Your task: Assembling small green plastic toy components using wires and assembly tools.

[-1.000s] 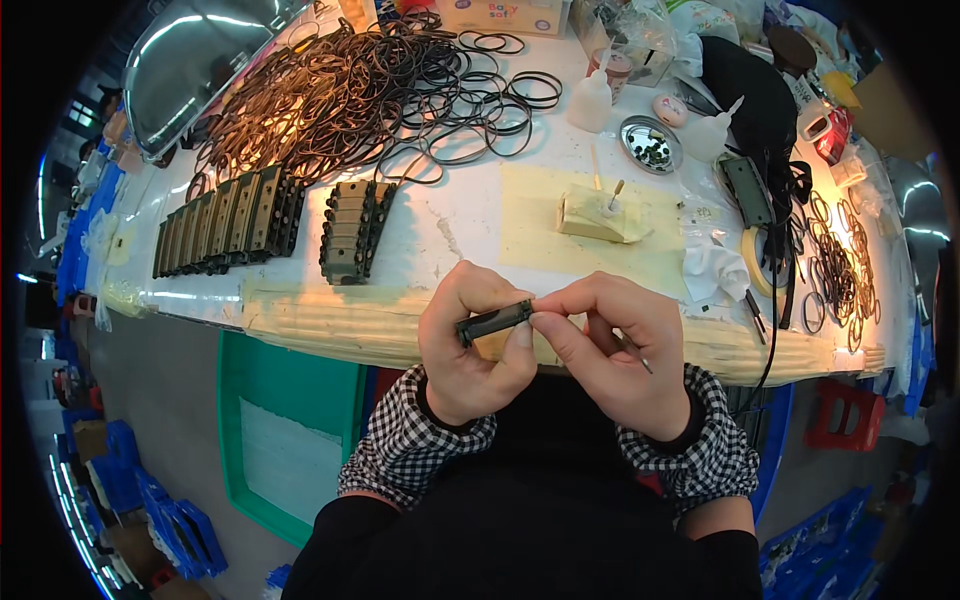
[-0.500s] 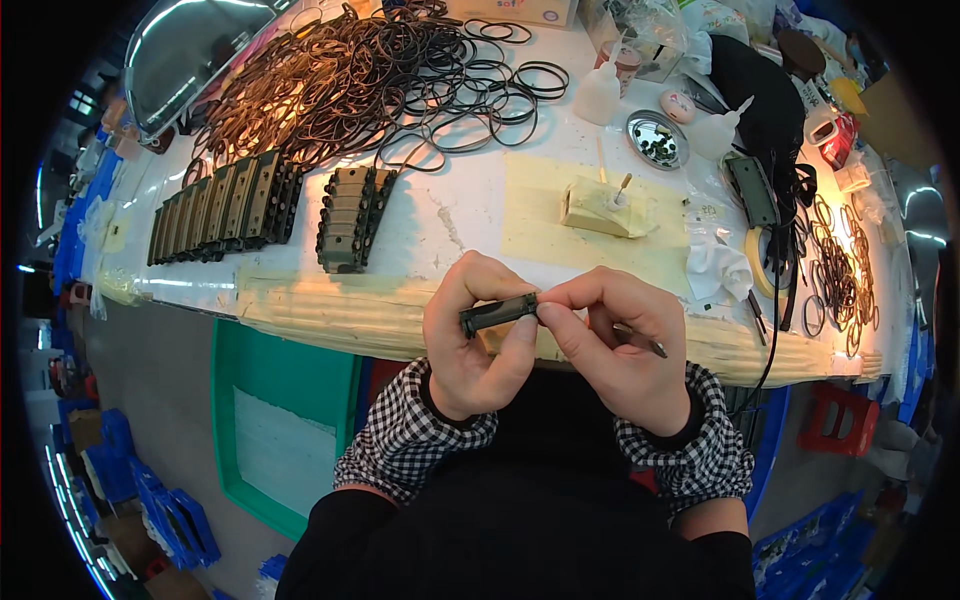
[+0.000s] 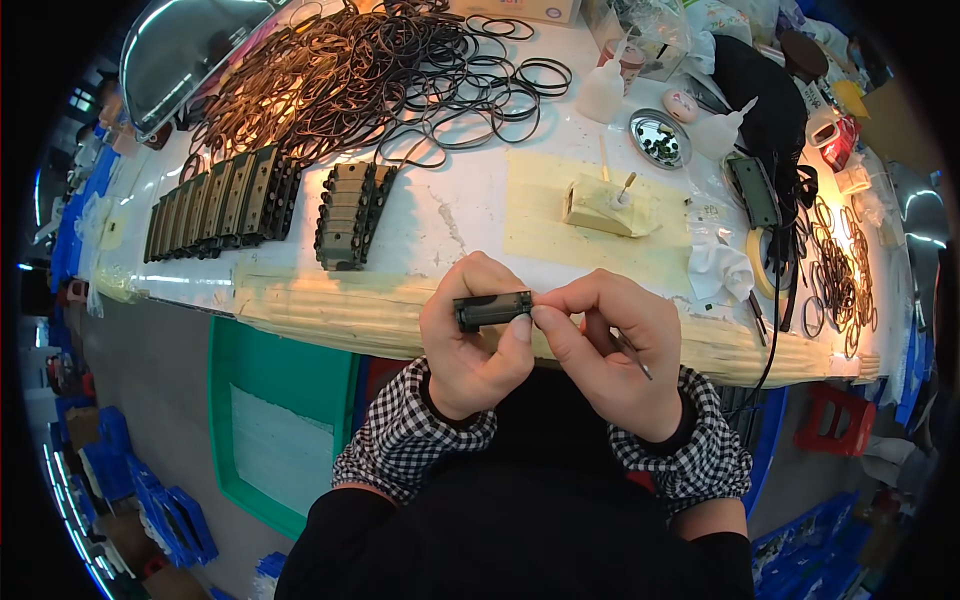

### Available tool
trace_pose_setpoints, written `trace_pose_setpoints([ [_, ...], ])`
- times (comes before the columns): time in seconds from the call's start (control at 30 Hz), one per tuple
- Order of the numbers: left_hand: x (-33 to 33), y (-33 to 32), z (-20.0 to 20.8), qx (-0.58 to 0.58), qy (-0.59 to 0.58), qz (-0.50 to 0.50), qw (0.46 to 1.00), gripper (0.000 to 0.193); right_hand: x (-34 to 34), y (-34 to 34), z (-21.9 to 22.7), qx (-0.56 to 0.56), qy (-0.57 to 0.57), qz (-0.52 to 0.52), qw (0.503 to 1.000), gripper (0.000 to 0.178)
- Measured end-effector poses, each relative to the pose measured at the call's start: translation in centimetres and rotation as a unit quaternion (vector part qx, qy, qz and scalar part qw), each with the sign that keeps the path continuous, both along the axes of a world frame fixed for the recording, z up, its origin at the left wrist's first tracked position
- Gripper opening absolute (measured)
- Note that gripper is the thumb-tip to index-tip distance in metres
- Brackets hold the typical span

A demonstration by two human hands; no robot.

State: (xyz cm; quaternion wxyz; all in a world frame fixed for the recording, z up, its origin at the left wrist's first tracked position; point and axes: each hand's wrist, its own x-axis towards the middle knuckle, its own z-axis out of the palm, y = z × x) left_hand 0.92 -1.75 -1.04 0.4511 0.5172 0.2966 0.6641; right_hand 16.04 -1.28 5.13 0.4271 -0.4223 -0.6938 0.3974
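My left hand (image 3: 470, 345) is closed round a small dark olive-green plastic housing (image 3: 492, 309), oblong with small knobs at its ends, held above the table's front edge. My right hand (image 3: 625, 350) pinches at the housing's right end with thumb and forefinger; whatever small piece may be between those fingertips is hidden. Tucked under its other fingers is a slim metal tool (image 3: 634, 358), whose tip sticks out by the palm. Similar green housings stand in a long row (image 3: 220, 205) at the left, and a shorter stack (image 3: 352, 215) sits beside them.
A large tangle of dark rubber rings (image 3: 370, 80) covers the back left. Behind my hands are a tape-wrapped block (image 3: 605, 207), a round dish (image 3: 659, 138) of small green pieces and a white squeeze bottle (image 3: 600, 95). A green bin (image 3: 222, 420) stands below the table.
The housing has been rolled in my left hand so more of its broad face shows. My right hand has shifted slightly left, and the slim tool now points more steeply downward.
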Motion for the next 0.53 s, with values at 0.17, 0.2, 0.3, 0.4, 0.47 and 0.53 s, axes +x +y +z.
trace_pose_setpoints([
  [0.17, -0.3, 1.3, 0.9, -0.233, -0.261, -0.222, 0.91, 0.023, 2.4, 3.3, 0.2, 0.176, -0.036, -0.151, 0.972, 0.008],
  [0.2, -0.3, 1.5, 0.9, -0.253, -0.29, -0.247, 0.889, 0.022, 3.0, 4.5, 0.5, 0.218, -0.09, -0.181, 0.955, 0.011],
  [0.3, 0.4, 2.3, 0.4, -0.29, -0.358, -0.319, 0.828, 0.019, 4.2, 6.4, 0.2, 0.217, -0.165, -0.198, 0.942, 0.014],
  [0.4, 0.8, 2.4, -0.2, -0.29, -0.382, -0.347, 0.806, 0.019, 4.2, 6.9, -0.7, 0.175, -0.197, -0.174, 0.949, 0.016],
  [0.47, 0.7, 2.5, -0.4, -0.291, -0.383, -0.354, 0.802, 0.02, 4.0, 7.2, -1.1, 0.17, -0.204, -0.156, 0.951, 0.017],
  [0.53, 0.6, 2.6, -0.6, -0.289, -0.38, -0.365, 0.799, 0.021, 4.1, 7.7, -1.8, 0.192, -0.182, -0.148, 0.953, 0.019],
])
